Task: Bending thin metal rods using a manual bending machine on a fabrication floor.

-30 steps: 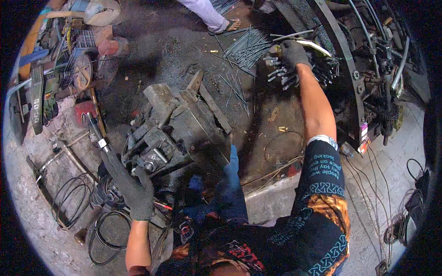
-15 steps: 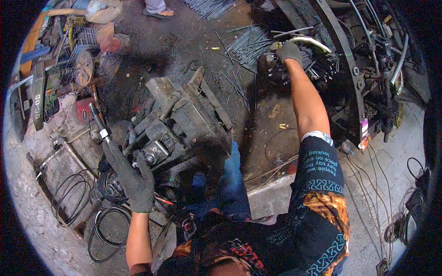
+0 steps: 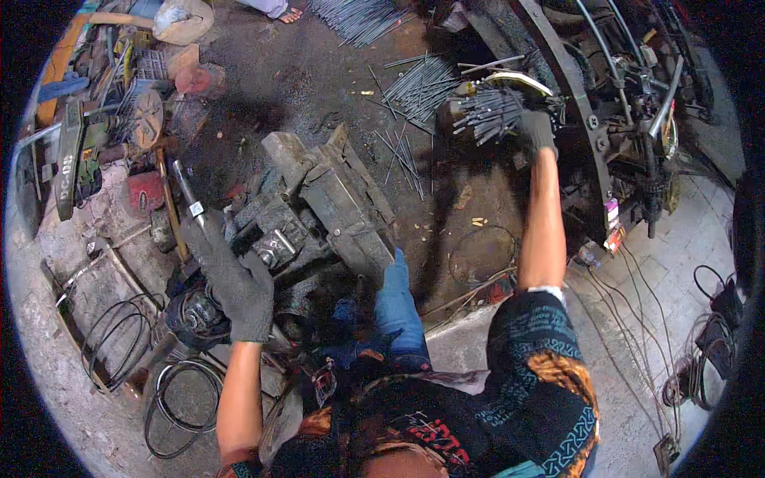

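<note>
My left hand (image 3: 231, 279), in a dark grey knitted glove, is closed around a steel pipe (image 3: 187, 187) with a small white label. The pipe slants up past the bench vise (image 3: 339, 211), a heavy, worn metal block to the right of that hand. My right hand (image 3: 536, 131), gloved alike, reaches far out at the right end of a bundle of thin metal rods (image 3: 488, 115). Its fingers point away and are mostly hidden, so I cannot make out whether it grips any. A pale curved band (image 3: 522, 80) arches behind the bundle.
More rods lie loose on the dark floor in a pile (image 3: 426, 84) and a farther stack (image 3: 358, 20). A curved steel frame (image 3: 586, 119) stands at right. Coiled black cables (image 3: 187, 398) lie at lower left, a red box (image 3: 146, 191) above. Another person's foot (image 3: 292, 14) shows at the top.
My right hand has moved from the left part of the rod bundle to its right end. My left hand stays on the pipe. The other person's foot now sits nearer the top edge.
</note>
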Demonstrator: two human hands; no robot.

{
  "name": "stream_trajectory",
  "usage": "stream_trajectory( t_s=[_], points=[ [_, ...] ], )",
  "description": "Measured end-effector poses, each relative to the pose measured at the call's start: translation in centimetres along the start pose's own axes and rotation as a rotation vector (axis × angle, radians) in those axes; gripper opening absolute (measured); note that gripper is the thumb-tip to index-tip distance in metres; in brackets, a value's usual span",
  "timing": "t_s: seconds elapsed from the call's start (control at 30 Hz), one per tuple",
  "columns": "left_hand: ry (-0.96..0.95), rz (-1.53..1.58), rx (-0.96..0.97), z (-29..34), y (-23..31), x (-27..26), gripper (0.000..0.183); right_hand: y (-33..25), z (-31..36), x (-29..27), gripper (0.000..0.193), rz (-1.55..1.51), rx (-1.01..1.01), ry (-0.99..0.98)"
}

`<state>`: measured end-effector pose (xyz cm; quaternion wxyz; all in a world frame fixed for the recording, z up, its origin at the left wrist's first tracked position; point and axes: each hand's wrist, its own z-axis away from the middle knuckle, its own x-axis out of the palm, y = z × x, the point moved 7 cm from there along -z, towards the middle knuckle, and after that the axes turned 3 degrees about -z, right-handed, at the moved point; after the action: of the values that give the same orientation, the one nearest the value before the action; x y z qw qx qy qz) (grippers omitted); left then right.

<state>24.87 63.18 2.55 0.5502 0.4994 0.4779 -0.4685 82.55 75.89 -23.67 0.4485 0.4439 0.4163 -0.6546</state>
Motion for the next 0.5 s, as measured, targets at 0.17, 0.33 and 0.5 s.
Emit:
stream_trajectory(
  t_s=[0.17,0.33,0.5],
  points=[
    [0.057,-0.015,0.09,0.2,0.8,-0.9,0.085,-4.5,21.0,-1.5,0.02,-1.88,0.618,-0.21],
    [0.089,0.035,0.092,0.5,0.1,-0.6,0.082,-11.8,31.3,-3.1,0.03,-1.888,0.573,-0.554],
    [0.079,0.069,0.055,0.7,-1.1,0.1,0.076,-18.1,28.6,-1.0,0.042,-0.966,0.061,-0.481]
  ],
)
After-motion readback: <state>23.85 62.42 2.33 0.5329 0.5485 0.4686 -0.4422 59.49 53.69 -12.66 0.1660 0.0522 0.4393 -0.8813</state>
